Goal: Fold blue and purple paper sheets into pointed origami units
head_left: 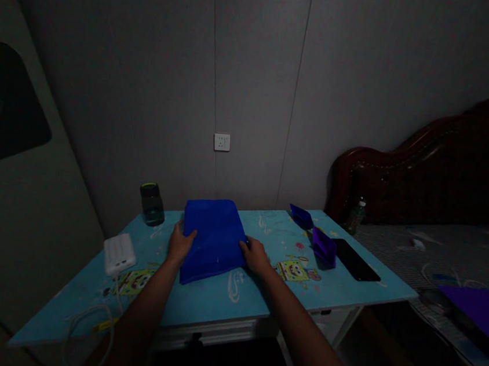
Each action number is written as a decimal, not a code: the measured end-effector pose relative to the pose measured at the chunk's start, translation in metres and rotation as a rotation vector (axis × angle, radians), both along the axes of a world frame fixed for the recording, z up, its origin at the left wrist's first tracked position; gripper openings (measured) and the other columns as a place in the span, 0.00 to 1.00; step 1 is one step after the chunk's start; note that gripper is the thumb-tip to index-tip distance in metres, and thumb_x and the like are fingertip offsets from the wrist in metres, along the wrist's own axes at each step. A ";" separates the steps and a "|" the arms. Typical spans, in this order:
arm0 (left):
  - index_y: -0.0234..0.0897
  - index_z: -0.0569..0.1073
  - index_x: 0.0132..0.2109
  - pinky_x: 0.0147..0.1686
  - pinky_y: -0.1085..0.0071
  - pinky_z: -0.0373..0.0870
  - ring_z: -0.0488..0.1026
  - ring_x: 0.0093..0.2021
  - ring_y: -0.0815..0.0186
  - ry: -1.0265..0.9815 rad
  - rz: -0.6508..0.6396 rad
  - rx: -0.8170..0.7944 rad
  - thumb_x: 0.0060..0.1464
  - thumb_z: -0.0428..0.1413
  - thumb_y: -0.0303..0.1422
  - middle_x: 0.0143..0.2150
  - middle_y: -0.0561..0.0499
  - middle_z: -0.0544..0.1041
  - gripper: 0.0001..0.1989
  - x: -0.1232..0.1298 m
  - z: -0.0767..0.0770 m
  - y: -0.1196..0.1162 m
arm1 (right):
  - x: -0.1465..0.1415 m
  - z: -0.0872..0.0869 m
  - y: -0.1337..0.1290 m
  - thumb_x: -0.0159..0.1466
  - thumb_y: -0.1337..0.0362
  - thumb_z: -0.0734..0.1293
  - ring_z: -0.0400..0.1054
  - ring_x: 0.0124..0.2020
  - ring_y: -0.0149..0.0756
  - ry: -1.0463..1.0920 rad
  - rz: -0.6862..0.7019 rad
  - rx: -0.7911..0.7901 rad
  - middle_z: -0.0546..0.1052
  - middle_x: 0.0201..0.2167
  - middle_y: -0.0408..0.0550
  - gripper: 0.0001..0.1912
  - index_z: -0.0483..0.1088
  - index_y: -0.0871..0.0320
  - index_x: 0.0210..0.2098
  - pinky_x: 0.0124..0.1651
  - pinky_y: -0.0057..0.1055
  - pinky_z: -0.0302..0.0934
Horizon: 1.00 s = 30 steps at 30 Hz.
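Note:
A flat, glossy blue rectangular packet (213, 235) lies over the middle of the table, slightly tilted, and I cannot make out whether it is a folder or a bag. Its left side is gripped by my left hand (180, 243), with the thumb on top and the fingers tucked behind the edge. My right hand (256, 255) is closed on the opposite edge, thumb over the blue surface, most fingers curled at the side. Further right stand two folded purple-blue paper pieces, a rear one (301, 216) and a nearer one (324, 248).
The light-blue table (196, 309) has cartoon prints. A dark bottle (152, 205) and a white power bank (119, 253) with a cable are at left. A black phone (355, 260) lies at right. Beyond are a bed (395, 245), a plastic bottle (356, 217) and a purple sheet (482, 310).

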State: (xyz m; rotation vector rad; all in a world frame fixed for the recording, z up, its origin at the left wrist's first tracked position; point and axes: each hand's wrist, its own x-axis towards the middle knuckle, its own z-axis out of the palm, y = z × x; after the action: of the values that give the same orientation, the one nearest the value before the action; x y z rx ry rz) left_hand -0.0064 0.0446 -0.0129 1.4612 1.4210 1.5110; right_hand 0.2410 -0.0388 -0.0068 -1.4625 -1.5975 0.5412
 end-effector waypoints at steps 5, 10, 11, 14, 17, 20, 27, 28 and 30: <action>0.35 0.73 0.50 0.55 0.62 0.68 0.74 0.53 0.57 0.266 0.002 -0.009 0.53 0.58 0.33 0.52 0.42 0.78 0.16 -0.007 0.006 0.014 | -0.003 0.007 -0.006 0.68 0.61 0.60 0.75 0.43 0.42 -0.170 -0.026 -0.013 0.81 0.44 0.55 0.16 0.75 0.61 0.48 0.45 0.30 0.63; 0.35 0.77 0.42 0.56 0.61 0.66 0.74 0.53 0.54 0.540 -0.027 -0.019 0.49 0.58 0.29 0.46 0.42 0.80 0.11 -0.015 0.011 0.025 | -0.011 0.010 -0.012 0.67 0.57 0.61 0.75 0.38 0.40 -0.338 -0.082 -0.048 0.82 0.37 0.53 0.15 0.76 0.59 0.42 0.38 0.27 0.61; 0.34 0.78 0.42 0.56 0.61 0.65 0.73 0.53 0.54 0.587 -0.025 -0.018 0.49 0.57 0.29 0.46 0.42 0.80 0.11 -0.016 0.010 0.026 | -0.012 0.010 -0.013 0.68 0.57 0.61 0.75 0.38 0.40 -0.373 -0.105 -0.056 0.82 0.36 0.54 0.16 0.77 0.59 0.40 0.38 0.27 0.61; 0.33 0.77 0.45 0.57 0.59 0.63 0.69 0.57 0.52 0.712 -0.006 -0.006 0.51 0.55 0.30 0.47 0.40 0.79 0.14 -0.016 0.006 0.023 | -0.013 0.014 -0.019 0.69 0.56 0.59 0.75 0.37 0.42 -0.475 -0.185 -0.071 0.81 0.36 0.57 0.18 0.77 0.59 0.38 0.39 0.29 0.60; 0.32 0.76 0.47 0.58 0.59 0.61 0.65 0.60 0.50 0.812 0.010 0.012 0.53 0.53 0.32 0.47 0.39 0.78 0.16 -0.016 0.004 0.018 | 0.003 0.023 -0.033 0.69 0.58 0.57 0.75 0.37 0.43 -0.566 -0.268 -0.064 0.80 0.36 0.58 0.18 0.77 0.58 0.39 0.40 0.31 0.60; 0.31 0.76 0.49 0.59 0.60 0.60 0.62 0.62 0.50 0.878 0.023 0.022 0.55 0.51 0.34 0.49 0.38 0.77 0.18 -0.017 0.004 0.015 | 0.042 0.038 -0.055 0.70 0.62 0.57 0.72 0.44 0.44 -0.653 -0.363 -0.041 0.79 0.41 0.58 0.17 0.76 0.59 0.43 0.46 0.33 0.59; 0.30 0.75 0.51 0.58 0.63 0.61 0.63 0.61 0.53 0.937 0.053 -0.001 0.56 0.49 0.32 0.48 0.37 0.75 0.19 -0.016 0.005 0.005 | 0.153 0.055 -0.101 0.69 0.62 0.56 0.66 0.52 0.49 -0.781 -0.684 -0.172 0.73 0.49 0.64 0.18 0.75 0.62 0.47 0.52 0.37 0.57; 0.31 0.75 0.51 0.58 0.64 0.61 0.64 0.61 0.53 0.942 0.056 -0.006 0.56 0.49 0.33 0.48 0.37 0.75 0.19 -0.015 0.005 0.003 | 0.163 0.054 -0.103 0.69 0.62 0.56 0.67 0.50 0.49 -0.782 -0.699 -0.205 0.74 0.47 0.64 0.19 0.76 0.62 0.45 0.50 0.37 0.58; 0.32 0.75 0.51 0.57 0.63 0.63 0.67 0.59 0.52 0.950 0.064 -0.015 0.57 0.49 0.33 0.49 0.37 0.74 0.19 -0.014 0.006 -0.001 | 0.177 0.051 -0.102 0.68 0.62 0.56 0.69 0.48 0.48 -0.772 -0.707 -0.262 0.75 0.43 0.64 0.19 0.77 0.63 0.42 0.49 0.37 0.59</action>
State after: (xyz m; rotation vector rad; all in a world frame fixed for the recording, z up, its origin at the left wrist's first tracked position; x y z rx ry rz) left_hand -0.0200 0.0439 -0.0065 2.2836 1.9785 0.8118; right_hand 0.4176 -0.1411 0.0438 -2.4730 -1.4082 -0.2807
